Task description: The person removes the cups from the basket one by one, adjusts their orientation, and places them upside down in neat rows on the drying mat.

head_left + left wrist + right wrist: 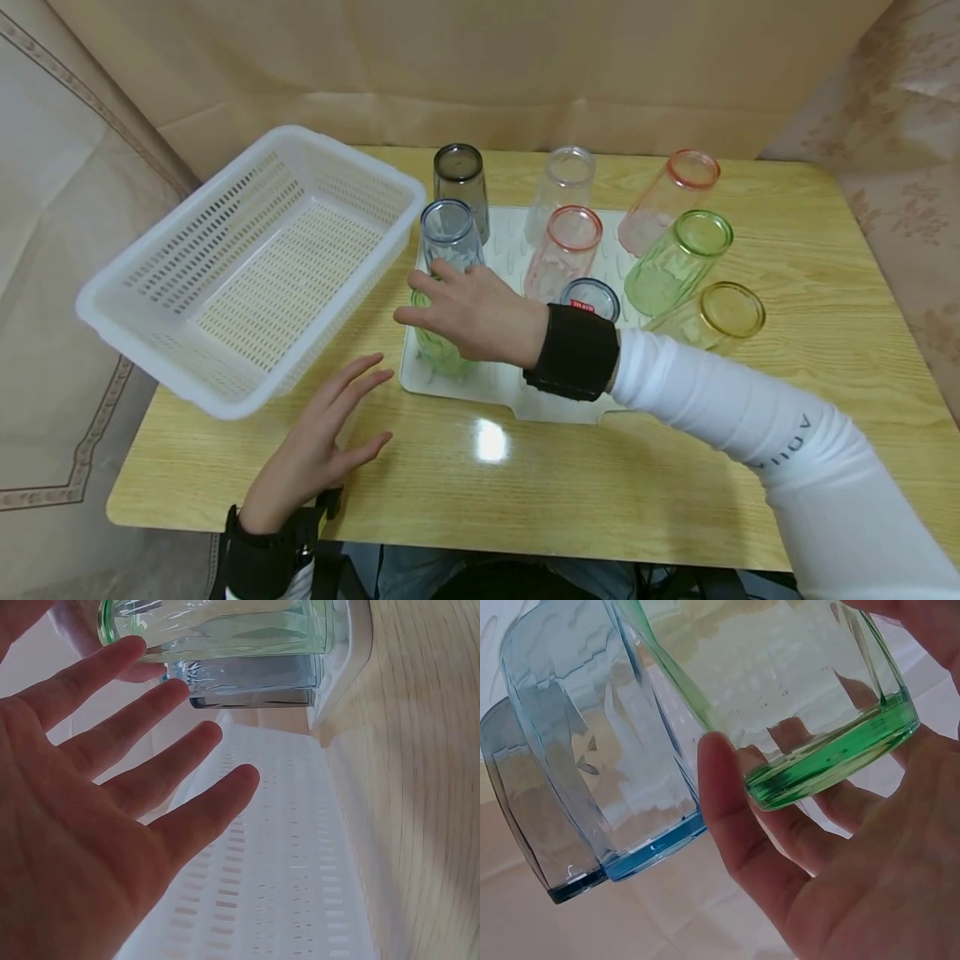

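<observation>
My right hand is spread over the upturned base of a green glass on the front left of a white tray. In the right wrist view its fingers surround the glass's thick green base, with a gap before the palm. Whether they press on it is unclear. My left hand hovers over the table, fingers apart, holding nothing. A blue glass stands right behind the green one, and a black glass behind that.
A white slotted basket stands left of the tray. Also upside down on the tray are a clear glass, two pinkish-red glasses, a second green glass, a yellow glass and a dark blue glass partly behind the right wrist.
</observation>
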A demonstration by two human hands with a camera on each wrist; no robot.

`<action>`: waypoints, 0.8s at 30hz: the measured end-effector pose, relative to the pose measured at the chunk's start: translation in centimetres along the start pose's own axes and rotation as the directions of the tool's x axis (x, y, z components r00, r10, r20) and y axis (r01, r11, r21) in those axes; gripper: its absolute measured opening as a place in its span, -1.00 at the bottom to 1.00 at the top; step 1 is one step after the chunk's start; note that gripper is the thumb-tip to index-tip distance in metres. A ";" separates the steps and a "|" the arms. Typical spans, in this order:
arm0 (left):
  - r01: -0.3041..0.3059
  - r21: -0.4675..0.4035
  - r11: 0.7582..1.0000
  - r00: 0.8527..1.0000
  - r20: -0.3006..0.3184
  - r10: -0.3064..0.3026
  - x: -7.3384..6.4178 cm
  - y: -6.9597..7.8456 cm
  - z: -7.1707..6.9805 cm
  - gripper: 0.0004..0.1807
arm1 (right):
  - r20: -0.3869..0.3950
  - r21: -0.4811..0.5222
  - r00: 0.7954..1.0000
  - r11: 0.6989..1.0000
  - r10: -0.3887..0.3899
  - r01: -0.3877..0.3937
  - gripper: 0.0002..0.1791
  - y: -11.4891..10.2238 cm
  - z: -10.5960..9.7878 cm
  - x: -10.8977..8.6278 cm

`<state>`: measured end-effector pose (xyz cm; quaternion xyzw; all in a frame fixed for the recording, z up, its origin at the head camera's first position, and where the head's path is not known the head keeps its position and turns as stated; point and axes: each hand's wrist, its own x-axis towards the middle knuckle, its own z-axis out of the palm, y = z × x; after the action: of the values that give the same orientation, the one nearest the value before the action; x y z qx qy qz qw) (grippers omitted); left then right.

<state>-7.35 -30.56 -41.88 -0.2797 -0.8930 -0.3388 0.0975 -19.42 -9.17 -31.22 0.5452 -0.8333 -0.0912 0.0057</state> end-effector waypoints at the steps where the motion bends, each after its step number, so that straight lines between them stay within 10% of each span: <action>1: 0.002 -0.005 1.000 1.000 0.001 -0.002 0.0 -0.1 0.0 -0.18 | 0.005 0.002 1.000 1.000 0.002 -0.002 -0.39 0.0 0.0 0.0; 24: -0.064 0.067 0.996 0.982 -0.172 0.075 4.9 -1.4 -4.1 -0.44 | 0.055 0.218 0.998 0.976 0.008 -0.019 -0.13 1.8 1.1 1.5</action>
<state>-12.21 -31.98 -37.84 -0.2770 -0.8806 -0.3310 0.1955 -21.82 -9.68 -32.18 0.5342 -0.8418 -0.0138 -0.0759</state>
